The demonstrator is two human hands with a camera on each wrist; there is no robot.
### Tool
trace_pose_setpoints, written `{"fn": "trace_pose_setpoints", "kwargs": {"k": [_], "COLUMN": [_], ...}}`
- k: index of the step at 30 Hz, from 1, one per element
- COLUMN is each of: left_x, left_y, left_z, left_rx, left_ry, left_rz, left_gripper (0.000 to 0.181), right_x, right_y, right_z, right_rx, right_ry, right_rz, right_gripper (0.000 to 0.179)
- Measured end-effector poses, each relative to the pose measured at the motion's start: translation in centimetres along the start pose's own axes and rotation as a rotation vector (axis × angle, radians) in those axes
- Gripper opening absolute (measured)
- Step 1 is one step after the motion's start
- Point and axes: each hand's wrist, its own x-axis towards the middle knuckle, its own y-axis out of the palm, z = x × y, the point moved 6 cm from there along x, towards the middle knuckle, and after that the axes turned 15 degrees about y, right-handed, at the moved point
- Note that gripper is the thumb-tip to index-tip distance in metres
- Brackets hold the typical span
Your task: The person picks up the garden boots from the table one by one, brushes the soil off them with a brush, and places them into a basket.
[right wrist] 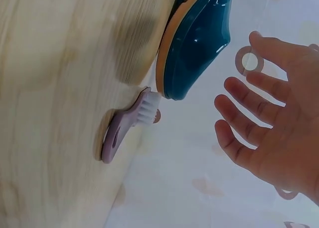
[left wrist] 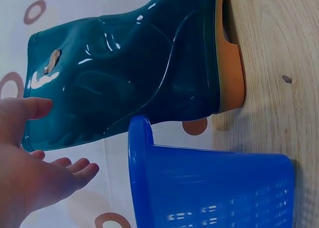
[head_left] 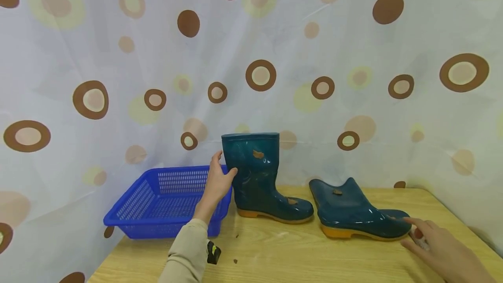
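Observation:
A dark green rubber boot (head_left: 255,178) with brown mud patches stands upright, toe to the right. My left hand (head_left: 220,180) is at the back of its shaft, fingers spread; its thumb overlaps the shaft edge in the left wrist view, and whether it touches I cannot tell. To the right is a second muddy green boot (head_left: 346,208), its shaft leaning over to the left. My right hand (head_left: 444,248) hovers near that boot's toe with fingers loosely bent and nothing held. Below it, a scrub brush (right wrist: 119,130) with a mauve handle and white bristles lies on the table.
A blue perforated plastic basket (head_left: 165,226) sits on the left of the wooden table (head_left: 283,252), close beside the upright boot. Small dark crumbs (head_left: 235,261) lie near the front. A dotted curtain (head_left: 275,34) hangs behind.

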Motion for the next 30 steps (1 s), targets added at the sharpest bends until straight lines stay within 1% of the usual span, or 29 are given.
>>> {"fn": "trace_pose_setpoints", "kwargs": {"k": [3,9,11,18,22,25,30], "left_x": [0.0,0.0,0.0,0.7,0.8,0.8,1.0], "left_y": [0.1,0.4,0.5,0.5,0.7,0.8,0.7], "left_z": [0.1,0.3,0.4,0.2,0.4,0.8,1.2], "left_rx": [0.004,-0.009,-0.012,-0.012,-0.013,-0.03,-0.057], "left_ry": [-0.011,-0.02,-0.022,-0.011,-0.012,-0.02,-0.03], "left_rz": [0.01,0.033,0.031,0.026,0.033,0.025,-0.009], "left_gripper": [0.074,0.076,0.076,0.075,0.075,0.073,0.072], "right_x": [0.1,0.2,0.3,0.3,0.3,0.4,0.3], "right_y": [0.1,0.7,0.7,0.1,0.1,0.7,1.5], "right_z": [-0.5,-1.4,-1.5,-1.3,-1.5,-1.8,-2.3], "right_rx": [-0.001,0.005,0.001,0.0,-0.014,-0.028,-0.045], "right_ry": [0.025,0.047,0.057,0.049,0.061,0.075,0.088], "right_rz": [0.034,0.06,0.065,0.036,0.051,0.092,0.148], "right_gripper": [0.076,0.077,0.078,0.077,0.079,0.082,0.083]}}
